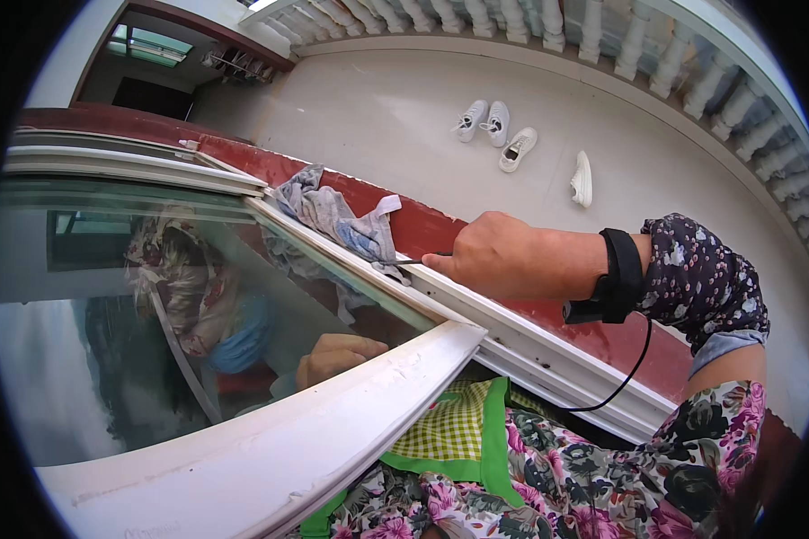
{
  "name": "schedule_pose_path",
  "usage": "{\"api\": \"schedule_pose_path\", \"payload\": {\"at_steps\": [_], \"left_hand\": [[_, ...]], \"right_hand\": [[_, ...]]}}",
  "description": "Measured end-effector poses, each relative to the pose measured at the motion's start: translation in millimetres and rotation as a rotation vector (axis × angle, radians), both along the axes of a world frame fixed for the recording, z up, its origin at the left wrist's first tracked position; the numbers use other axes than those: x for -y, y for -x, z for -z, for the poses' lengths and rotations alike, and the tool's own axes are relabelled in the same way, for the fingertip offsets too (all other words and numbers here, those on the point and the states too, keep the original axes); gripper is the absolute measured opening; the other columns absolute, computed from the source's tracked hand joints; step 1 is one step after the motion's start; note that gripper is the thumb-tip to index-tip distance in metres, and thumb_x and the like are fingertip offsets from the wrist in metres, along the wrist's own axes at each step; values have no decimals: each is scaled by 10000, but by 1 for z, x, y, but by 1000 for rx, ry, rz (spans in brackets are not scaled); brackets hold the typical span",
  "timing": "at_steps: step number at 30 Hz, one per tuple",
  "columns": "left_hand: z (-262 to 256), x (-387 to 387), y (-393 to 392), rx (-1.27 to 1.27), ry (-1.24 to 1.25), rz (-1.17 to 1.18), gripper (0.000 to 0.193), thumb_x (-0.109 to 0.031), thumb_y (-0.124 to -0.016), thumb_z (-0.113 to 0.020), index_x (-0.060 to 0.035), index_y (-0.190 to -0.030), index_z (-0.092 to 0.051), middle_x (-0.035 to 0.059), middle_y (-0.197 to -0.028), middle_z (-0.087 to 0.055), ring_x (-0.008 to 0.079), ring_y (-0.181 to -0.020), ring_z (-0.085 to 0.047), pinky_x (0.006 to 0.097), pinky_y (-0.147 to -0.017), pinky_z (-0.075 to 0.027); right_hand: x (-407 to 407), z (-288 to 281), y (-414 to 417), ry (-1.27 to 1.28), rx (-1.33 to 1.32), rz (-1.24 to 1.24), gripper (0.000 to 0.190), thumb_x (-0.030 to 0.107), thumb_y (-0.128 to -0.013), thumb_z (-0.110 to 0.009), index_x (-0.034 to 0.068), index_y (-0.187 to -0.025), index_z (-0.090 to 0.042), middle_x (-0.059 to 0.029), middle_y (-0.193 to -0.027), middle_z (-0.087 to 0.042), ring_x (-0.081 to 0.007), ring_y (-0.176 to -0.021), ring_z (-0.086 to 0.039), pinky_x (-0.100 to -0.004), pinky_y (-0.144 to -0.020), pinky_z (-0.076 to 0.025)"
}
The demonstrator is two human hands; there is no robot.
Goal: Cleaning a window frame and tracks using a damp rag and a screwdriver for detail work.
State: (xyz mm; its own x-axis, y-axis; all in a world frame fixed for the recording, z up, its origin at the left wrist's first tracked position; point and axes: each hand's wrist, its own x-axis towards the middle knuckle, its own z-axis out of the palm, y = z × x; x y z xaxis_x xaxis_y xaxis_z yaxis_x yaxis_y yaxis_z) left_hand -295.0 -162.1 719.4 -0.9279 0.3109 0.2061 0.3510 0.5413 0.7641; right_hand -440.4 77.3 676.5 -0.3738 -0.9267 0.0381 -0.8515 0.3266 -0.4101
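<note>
My right hand [489, 246] is closed around a thin dark rod-like tool [411, 261]. The tool points left, and its far end reaches the lower edge of a grey cloth [337, 212]. This crumpled cloth lies along the white window track [505, 316] and the red sill [431, 222]. Left of the hand is a white-framed glass sash [270, 431]. A hand [337, 357] shows in its glass, apparently as a reflection, along with a patterned head covering. My left hand itself is out of view.
Two white shoes [483, 123] stand side by side on the tiled floor [391, 101]. Another white shoe [518, 149] is nearby, and one [582, 178] lies on its side. A white balustrade [553, 27] curves along the far edge. Dark specks dot the track. A black cable [637, 377] hangs from my wristband [620, 276].
</note>
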Motion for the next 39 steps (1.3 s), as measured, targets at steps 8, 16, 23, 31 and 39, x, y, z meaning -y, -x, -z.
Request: {"api": "schedule_pose_path", "payload": {"at_steps": [8,16,23,31,39], "left_hand": [[-10,11,19,-76,-226,25,422,-359,-900,-586,15,-1094,-593,197,-1048,-656,249,-829,-653,373,-754,-539],[-18,-8,21,-212,-430,59,472,-399,-914,-541,28,-1110,-585,204,-1071,-640,247,-881,-638,373,-793,-527],[-39,-8,31,-323,-569,-2,518,-434,-927,-502,39,-1124,-577,210,-1092,-627,246,-926,-626,373,-826,-516],[-78,28,-16,-475,-733,-24,573,-474,-941,-457,52,-1139,-569,216,-1115,-611,245,-978,-611,373,-865,-503],[-133,40,-41,-1041,-463,-155,676,-566,-939,-396,39,-1204,-536,173,-1098,-603,225,-967,-581,367,-869,-478]], "right_hand": [[-92,-74,-43,-210,233,2,201,85,-860,-512,0,-1035,-560,-143,-624,-590,-329,-613,-626,-423,-555,-505],[-112,-144,-26,-1066,619,36,436,199,-845,-575,244,-1278,-588,-94,-852,-692,-300,-757,-650,-426,-683,-530],[-155,-88,27,162,409,334,429,160,-900,-606,23,-1302,-547,-138,-953,-666,-142,-681,-597,-264,-613,-479],[-16,-70,-13,1111,1053,304,421,336,-990,-505,-27,-1204,-506,-14,-747,-531,-69,-644,-505,-245,-553,-412],[60,-135,-57,1719,38,-25,545,284,-843,-678,-46,-1221,-467,-154,-867,-547,-226,-618,-545,-301,-529,-462]]}}
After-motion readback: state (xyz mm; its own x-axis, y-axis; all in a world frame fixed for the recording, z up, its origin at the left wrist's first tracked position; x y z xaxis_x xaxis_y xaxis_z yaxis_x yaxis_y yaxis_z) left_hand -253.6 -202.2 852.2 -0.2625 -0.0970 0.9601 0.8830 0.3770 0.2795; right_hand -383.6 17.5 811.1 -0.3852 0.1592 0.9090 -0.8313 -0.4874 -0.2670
